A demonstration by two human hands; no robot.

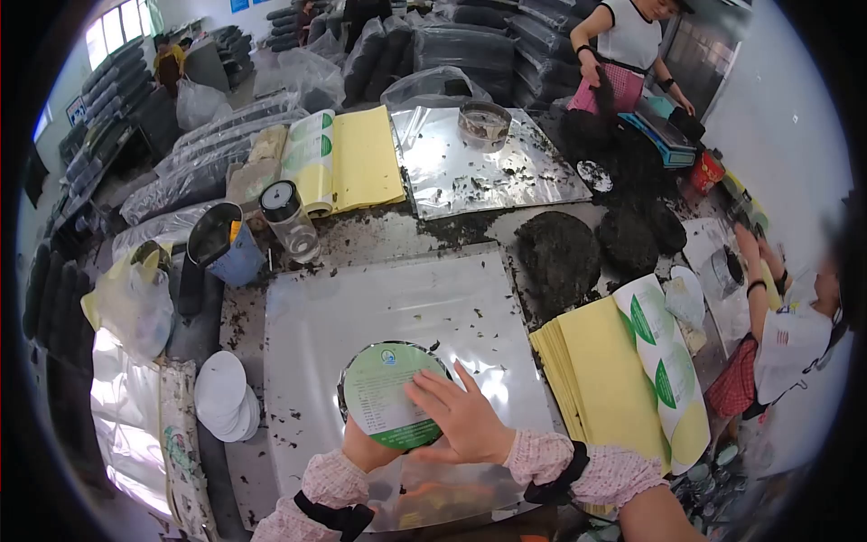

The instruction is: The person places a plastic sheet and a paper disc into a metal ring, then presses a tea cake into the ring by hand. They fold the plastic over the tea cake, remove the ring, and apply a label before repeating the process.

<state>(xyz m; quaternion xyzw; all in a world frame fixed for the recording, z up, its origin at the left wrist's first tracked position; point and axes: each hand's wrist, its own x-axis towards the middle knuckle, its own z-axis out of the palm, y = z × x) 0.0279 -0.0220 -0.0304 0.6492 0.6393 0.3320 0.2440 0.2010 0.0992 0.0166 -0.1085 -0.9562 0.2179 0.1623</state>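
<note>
A round green-and-white printed label (384, 388) lies on top of a dark round cake over a silver metal sheet (397, 307). My right hand (462, 417) rests flat on the label's right part, fingers spread and pressing down. My left hand (363, 447) grips the lower left edge of the round cake from below; most of it is hidden under the disc. Both wrists wear pink patterned sleeves with black cuffs.
A stack of yellow wrapper sheets (605, 379) with green-printed labels lies at my right, white paper discs (224, 397) at my left. A glass jar (291, 221), a dark scoop cup (217, 239), heaps of dark tea (560, 257) and two other people at the far right stand around the table.
</note>
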